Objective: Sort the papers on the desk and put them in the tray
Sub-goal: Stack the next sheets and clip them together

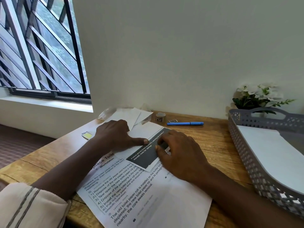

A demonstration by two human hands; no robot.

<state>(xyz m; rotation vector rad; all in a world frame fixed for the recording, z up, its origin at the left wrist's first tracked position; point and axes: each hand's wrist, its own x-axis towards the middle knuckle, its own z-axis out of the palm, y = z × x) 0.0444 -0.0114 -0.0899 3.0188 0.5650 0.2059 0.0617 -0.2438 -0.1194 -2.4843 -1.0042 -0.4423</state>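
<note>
A large printed sheet (144,195) lies on the wooden desk (213,145) in front of me. On top of it sits a smaller torn paper with a dark grey band (144,157) and white lettering. My left hand (115,135) presses flat on a white sheet (144,131), thumb stretched toward the grey band. My right hand (179,153) rests on the grey-banded paper with its fingers curled at the edge, pinching it. More white sheets (126,116) lie fanned behind. The grey perforated tray (246,153) stands at the right and holds white paper (269,152).
A blue pen (185,123), a small tape roll (160,116) and a tiny sticker (173,121) lie near the wall. A yellow sticky pad (87,135) sits at the desk's left edge. White flowers (259,96) stand behind the tray. A barred window (41,46) is at the left.
</note>
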